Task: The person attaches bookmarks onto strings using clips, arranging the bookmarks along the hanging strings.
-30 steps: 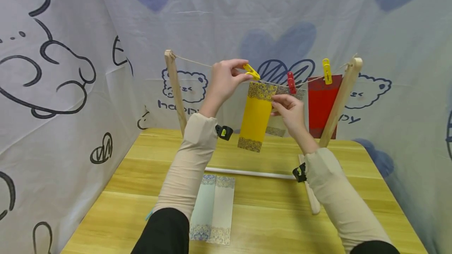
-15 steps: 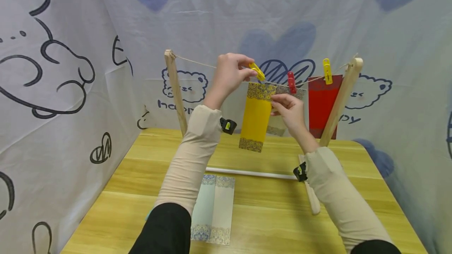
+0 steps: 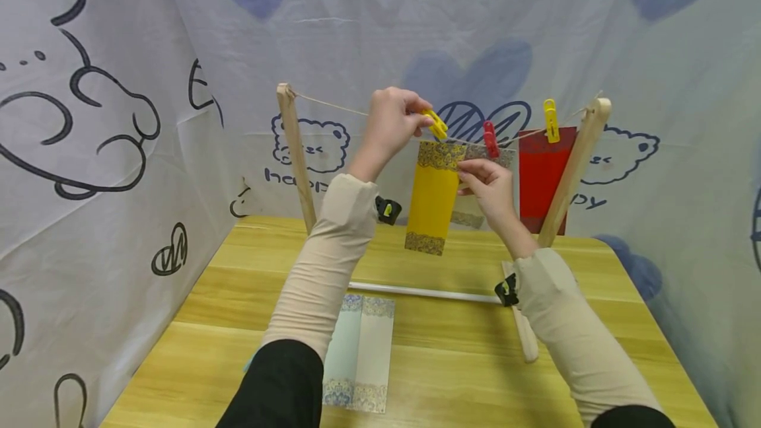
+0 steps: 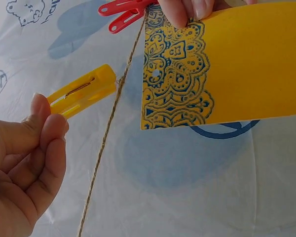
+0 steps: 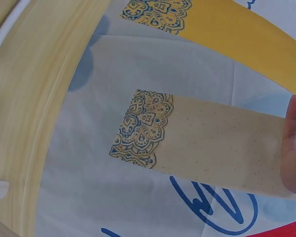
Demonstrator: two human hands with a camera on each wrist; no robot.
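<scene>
My left hand [image 3: 389, 124] pinches a yellow clothespin [image 4: 84, 91] by its handle end. The clothespin's tip is right at the twine [image 4: 106, 133]. With thumb and fingertips my right hand [image 3: 489, 187] holds the right edge of a yellow card [image 3: 429, 200] with a patterned band at top and bottom. In the head view the card's top edge lies just under the twine and below the clothespin. Behind it a cream card [image 5: 222, 140] hangs, with a red clothespin [image 3: 490, 139] at its top. In the right wrist view my right hand overlaps the cream card's upper end.
A red card [image 3: 543, 177] hangs at right beneath another yellow clothespin [image 3: 551, 121]. Wooden posts [image 3: 295, 157] carry the twine. A pale blue card [image 3: 343, 355] and an off-white card [image 3: 374, 355] lie on the table [image 3: 464, 362], before a white rod [image 3: 428, 292].
My left hand has moved right and slightly up with the yellow clothespin, which now points more steeply down at the twine. The yellow card has shifted slightly right; my right hand stays nearly still.
</scene>
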